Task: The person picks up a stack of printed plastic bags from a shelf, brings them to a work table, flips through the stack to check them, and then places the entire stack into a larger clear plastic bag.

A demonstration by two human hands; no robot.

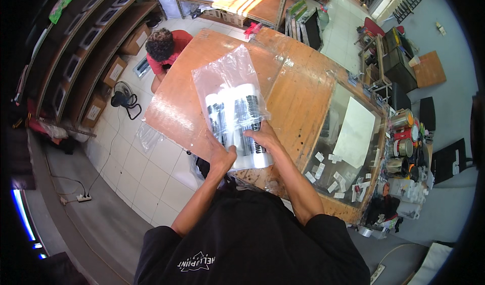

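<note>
A clear plastic bag [225,75] with several white cylinders [235,115] printed in black stands out over the near edge of the wooden table [177,100]. Both of my hands grip its lower part. At the left side, my left hand [221,156] is closed on the bag, thumb on its front. My right hand [263,136] holds the right side, its thumb also laid across the front. The bag's upper end is loose and spreads over the tabletop. What my fingers do behind the bag is hidden.
A glass panel [328,138] with a white sheet [355,128] and small white labels lies at the right. Paint cans [403,147] stand beyond it. A person in red [166,50] crouches at the table's left. A black fan [124,97] sits on the tiled floor near shelves [96,47].
</note>
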